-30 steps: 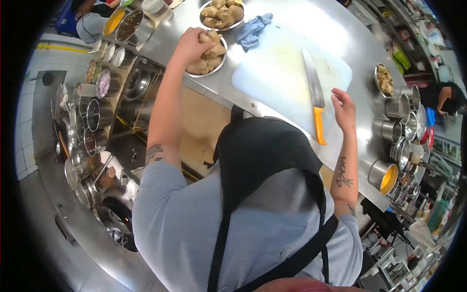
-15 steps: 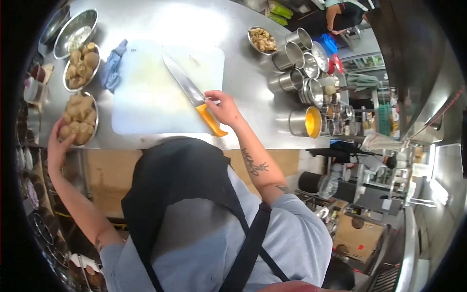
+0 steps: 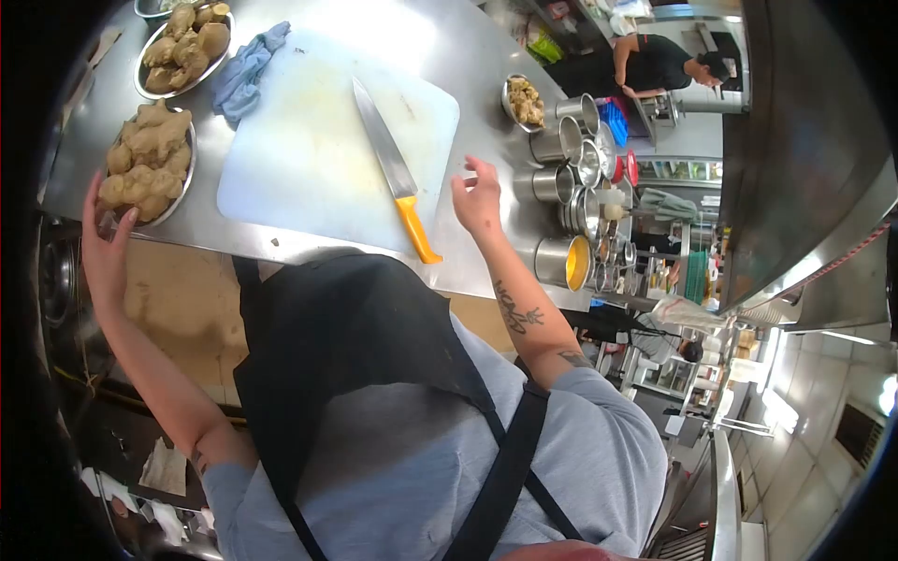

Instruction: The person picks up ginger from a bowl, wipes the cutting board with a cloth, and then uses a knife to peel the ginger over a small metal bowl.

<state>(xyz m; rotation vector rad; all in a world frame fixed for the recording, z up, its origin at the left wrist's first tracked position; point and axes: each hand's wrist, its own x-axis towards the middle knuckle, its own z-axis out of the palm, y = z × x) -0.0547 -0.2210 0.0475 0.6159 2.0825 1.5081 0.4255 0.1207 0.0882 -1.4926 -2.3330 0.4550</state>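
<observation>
My left hand (image 3: 106, 234) grips the near left edge of a metal bowl (image 3: 191, 166) heaped with ginger (image 3: 150, 159). Its thumb is at the near rim and its fingers lie along the outer side. Over the counter, to the right of the white cutting board (image 3: 299, 140), my right hand (image 3: 479, 198) is open and holds nothing, its fingers loosely bent. A large knife (image 3: 409, 217) with a yellow handle lies on the board, blade pointing away from me, its handle end reaching past the near edge.
Behind the first bowl is a second bowl of ginger (image 3: 187, 51), with a blue cloth (image 3: 251, 73) beside the board. At right stand a small bowl of cut pieces (image 3: 526, 101), several metal pots (image 3: 554, 182) and a pot with yellow contents (image 3: 577, 262). Another person (image 3: 666, 67) stands beyond the counter.
My right hand has let go of the knife and moved right, off the board. My left hand stays at the near ginger bowl. The whole view has shifted.
</observation>
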